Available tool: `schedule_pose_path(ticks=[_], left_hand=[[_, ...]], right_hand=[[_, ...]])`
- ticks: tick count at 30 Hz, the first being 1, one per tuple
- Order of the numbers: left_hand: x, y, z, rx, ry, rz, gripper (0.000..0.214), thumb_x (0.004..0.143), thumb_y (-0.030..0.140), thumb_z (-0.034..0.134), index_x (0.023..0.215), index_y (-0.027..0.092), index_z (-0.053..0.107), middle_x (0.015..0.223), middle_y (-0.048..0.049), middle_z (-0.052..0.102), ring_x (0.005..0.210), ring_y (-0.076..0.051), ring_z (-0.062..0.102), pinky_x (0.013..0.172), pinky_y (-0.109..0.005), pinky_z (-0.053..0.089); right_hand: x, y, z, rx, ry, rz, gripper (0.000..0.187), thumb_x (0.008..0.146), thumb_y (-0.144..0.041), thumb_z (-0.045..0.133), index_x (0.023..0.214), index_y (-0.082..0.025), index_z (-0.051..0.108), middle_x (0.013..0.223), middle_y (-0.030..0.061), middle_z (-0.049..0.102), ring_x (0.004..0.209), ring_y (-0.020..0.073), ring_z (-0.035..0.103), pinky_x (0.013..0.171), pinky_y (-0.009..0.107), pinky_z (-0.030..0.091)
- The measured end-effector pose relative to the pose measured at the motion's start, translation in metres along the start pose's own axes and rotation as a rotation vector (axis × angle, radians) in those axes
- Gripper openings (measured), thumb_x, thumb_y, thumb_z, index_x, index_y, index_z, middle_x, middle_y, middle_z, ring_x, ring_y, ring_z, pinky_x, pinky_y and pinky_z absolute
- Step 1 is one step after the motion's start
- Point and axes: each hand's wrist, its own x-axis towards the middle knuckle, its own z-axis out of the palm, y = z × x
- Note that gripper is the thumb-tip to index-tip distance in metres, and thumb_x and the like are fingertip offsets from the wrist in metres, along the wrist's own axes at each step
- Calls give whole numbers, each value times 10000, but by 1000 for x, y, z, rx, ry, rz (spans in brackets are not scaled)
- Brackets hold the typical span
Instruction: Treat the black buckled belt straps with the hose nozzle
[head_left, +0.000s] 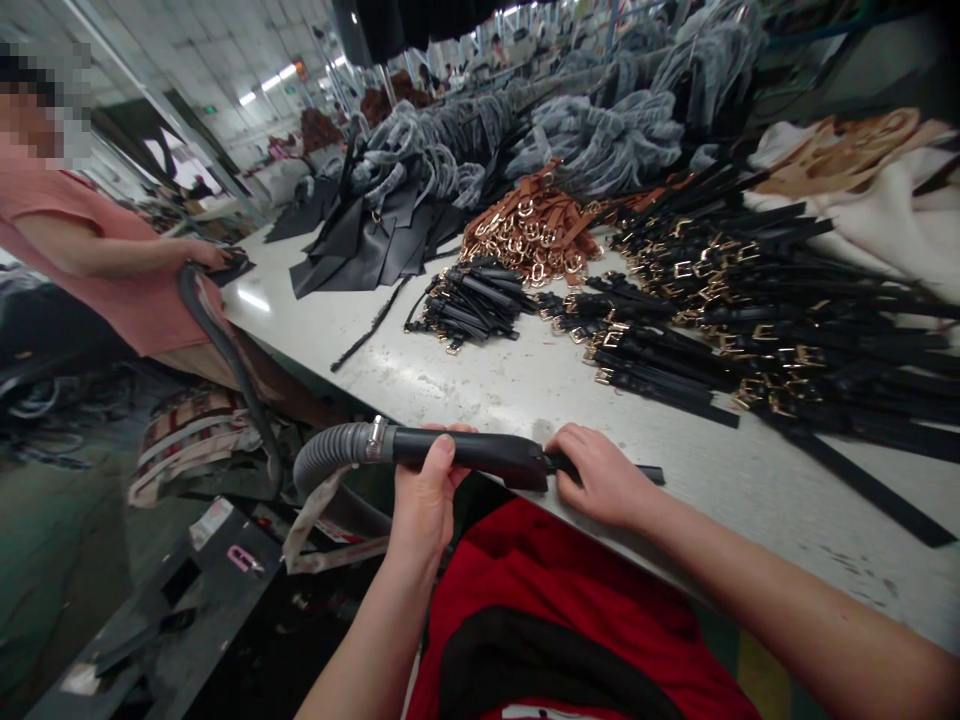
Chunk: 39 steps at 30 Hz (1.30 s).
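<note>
My left hand (427,495) is wrapped round a black hose nozzle (487,452), thumb on top. A ribbed grey hose (330,448) is clamped to its left end with a metal band. At the nozzle's mouth my right hand (600,472) is closed on a black strap (651,474). One end of the strap sticks out past the right hand; the other end is at the mouth, and I cannot tell whether it goes inside. Both hands are over the near edge of the white table (450,388).
Black buckled straps (472,300) lie in bundles, with more black straps (705,290) to the right. Behind are brown buckled straps (532,225), black leather pieces (375,245) and wrapped grey straps (592,140). A co-worker (112,260) stands left beside a padded stool (199,440).
</note>
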Motion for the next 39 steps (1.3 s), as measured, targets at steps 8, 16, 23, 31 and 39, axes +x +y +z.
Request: schedule_pose_path(ticks=[8, 16, 23, 31, 39], left_hand=[[-2, 0, 1, -6, 0, 13, 352, 632, 300, 795, 882, 183, 577, 827, -42, 720, 824, -214, 688, 742, -361, 546], [0, 0, 4, -11, 36, 12, 420, 553, 317, 830, 863, 177, 584, 792, -37, 717, 796, -224, 692, 768, -407, 540], [0, 0, 6, -4, 20, 21, 393, 574, 308, 823, 858, 183, 583, 794, -37, 725, 799, -213, 695, 731, -366, 550], [0, 1, 5, 0, 20, 19, 389, 587, 314, 818, 866, 176, 586, 794, -42, 726, 790, -207, 697, 714, -350, 552], [-2, 4, 6, 25, 10, 5, 383, 588, 313, 814, 867, 190, 584, 813, -37, 726, 816, -219, 701, 744, -370, 551]], right_hand=[[-2, -1, 4, -72, 63, 121, 70, 721, -189, 512, 789, -178, 528, 786, 70, 570, 752, 200, 510, 697, 324, 388], [-6, 9, -3, -22, -31, 44, 209, 824, -217, 519, 1012, -196, 608, 930, 75, 615, 874, 206, 552, 760, 331, 386], [-7, 11, -2, -45, -21, 101, 89, 794, -250, 560, 838, -177, 582, 824, 70, 587, 799, 209, 537, 721, 334, 392], [-10, 8, -5, -35, -1, 51, 221, 742, -137, 486, 939, -161, 582, 907, 85, 602, 875, 212, 549, 783, 334, 388], [-24, 15, -14, -71, 27, 117, 165, 833, -273, 514, 938, -170, 588, 894, 80, 615, 850, 220, 540, 749, 338, 377]])
